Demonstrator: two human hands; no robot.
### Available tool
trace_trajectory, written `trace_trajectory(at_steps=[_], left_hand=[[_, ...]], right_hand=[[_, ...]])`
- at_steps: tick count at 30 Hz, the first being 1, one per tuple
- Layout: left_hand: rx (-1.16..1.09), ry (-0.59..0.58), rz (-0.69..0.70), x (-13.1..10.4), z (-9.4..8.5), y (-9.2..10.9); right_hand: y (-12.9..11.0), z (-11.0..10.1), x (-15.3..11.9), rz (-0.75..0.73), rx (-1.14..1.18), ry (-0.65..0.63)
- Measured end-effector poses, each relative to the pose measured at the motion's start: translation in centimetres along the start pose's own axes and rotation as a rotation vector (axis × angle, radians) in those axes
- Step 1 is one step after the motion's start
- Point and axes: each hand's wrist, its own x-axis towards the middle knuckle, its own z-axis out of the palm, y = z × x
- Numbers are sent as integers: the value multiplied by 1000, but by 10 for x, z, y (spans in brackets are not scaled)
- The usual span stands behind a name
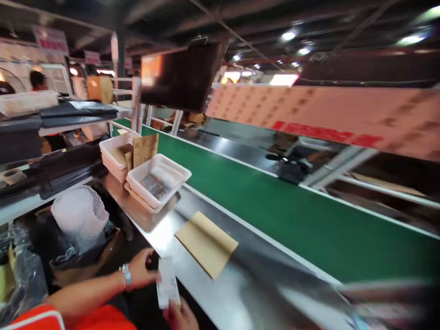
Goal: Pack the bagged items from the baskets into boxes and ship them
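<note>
My left hand (141,269), with a silvery bracelet at the wrist, is at the near edge of the metal table (192,197). Its fingertips meet the upper left side of a white paper slip (167,283). Low in the picture my right hand (182,315) pinches the slip's bottom end. A flat tan envelope (207,244) lies on the metal surface, to the right of the slip and touched by neither hand. Print on the slip is too blurred to read.
White plastic baskets (159,181) stand at the table's far left, beside upright brown cardboard (144,150). A green conveyor belt (247,197) runs along the far side. Left of the table are a white mesh bundle (79,215) and clear plastic (29,270). A screen (178,75) hangs above.
</note>
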Motion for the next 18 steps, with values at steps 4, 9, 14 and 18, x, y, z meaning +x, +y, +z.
trace_trajectory(at_steps=[4, 9, 14, 18], left_hand=[[-414, -33, -284, 35, -25, 47], [-651, -156, -310, 94, -8, 65], [-556, -387, -271, 123, 11, 75], [-397, -454, -242, 157, 19, 74]], right_hand=[[-43, 19, 25, 124, 162, 48], [-46, 1, 55, 112, 219, 104], [-28, 3, 62, 67, 325, 227], [-25, 13, 79, 77, 424, 294]])
